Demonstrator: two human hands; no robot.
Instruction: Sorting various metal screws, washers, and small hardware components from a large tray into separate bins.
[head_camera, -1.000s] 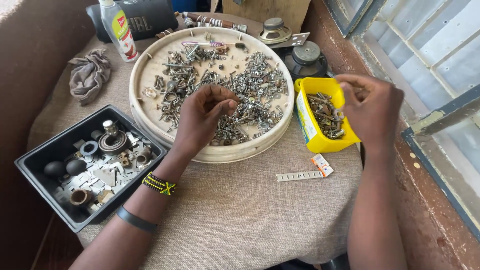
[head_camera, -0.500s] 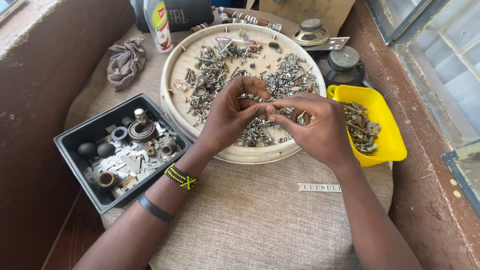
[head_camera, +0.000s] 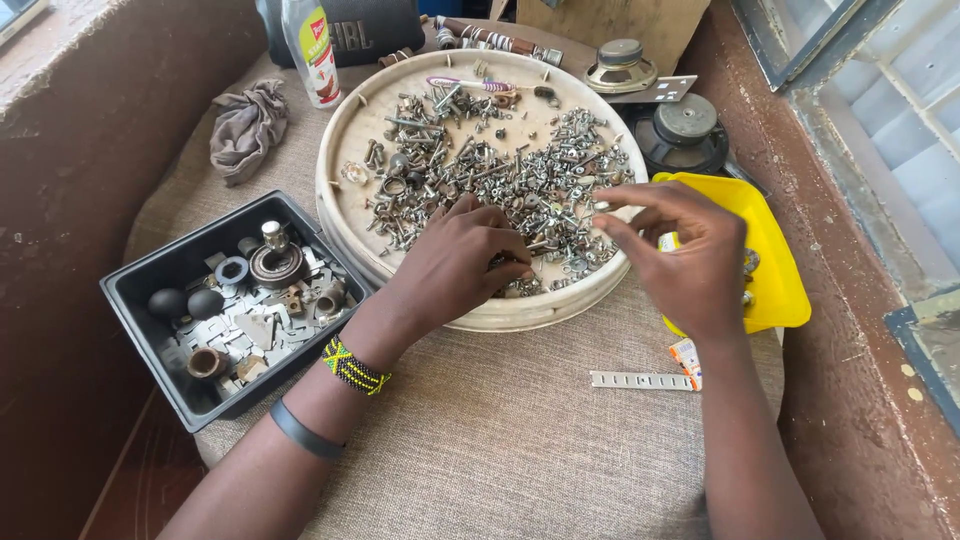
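A round cream tray (head_camera: 345, 150) holds a heap of several screws, nuts and small metal bits (head_camera: 500, 170). My left hand (head_camera: 455, 262) rests on the heap at the tray's near rim. Its fingers are curled down into the screws and its fingertips are hidden. My right hand (head_camera: 685, 255) hovers over the tray's right rim, thumb and forefinger close together and pointing left. I cannot make out anything between them. A yellow plastic bin (head_camera: 775, 270) with metal parts lies just right of that hand, partly hidden by it.
A black bin (head_camera: 135, 290) of washers, plates and round parts sits at the left. At the back stand a bottle (head_camera: 310, 50), a grey rag (head_camera: 245, 125) and two speaker drivers (head_camera: 685, 130). A perforated metal strip (head_camera: 640, 380) lies on the cloth. A window wall runs along the right.
My right hand went from the yellow bin into the heap beside my left hand, and has now drawn back to the right rim. The left hand stayed on the heap.
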